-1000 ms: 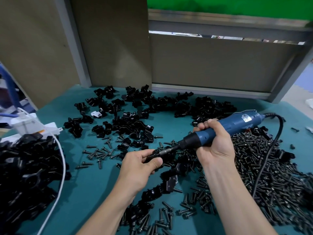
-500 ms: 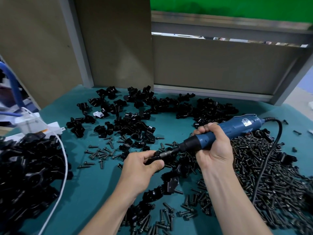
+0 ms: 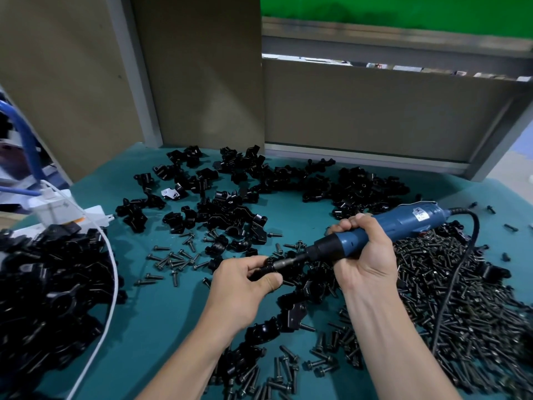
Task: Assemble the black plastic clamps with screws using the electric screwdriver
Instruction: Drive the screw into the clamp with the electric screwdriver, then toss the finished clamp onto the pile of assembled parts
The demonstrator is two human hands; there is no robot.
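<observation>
Looking for the clamp (image 3: 266, 269): where is it sitting?
— Between the hands. The left hand (image 3: 245, 280) is pinching it with thumb and curled fingers, and these are covering most of it, so its shape is hard to make out.
And the right hand (image 3: 364, 252)?
— It is wrapping around the blue electric screwdriver (image 3: 403, 223), whose bit (image 3: 288, 260) is pointing left into the clamp. I cannot tell whether a screw is sitting on the tip, because the left thumb is hiding that spot.
Is anything changing since half a second ago?
— Hardly. Both hands are keeping the same grip, and the bit is staying at the clamp.
What is getting cut off?
— The heap of black parts (image 3: 43, 290) far left of the left hand is running off the frame. The pile of screws (image 3: 461, 298) right of the right hand is running out at the bottom corner, with the black cord (image 3: 450, 290) lying over it.
Is there room for moving?
— Bare teal surface (image 3: 161, 307) is lying just left of the left forearm. Beyond the hands, loose clamps (image 3: 230, 209) are crowding up to the wall panels (image 3: 360, 111). A white cable (image 3: 109, 272) is trailing along the left heap.
</observation>
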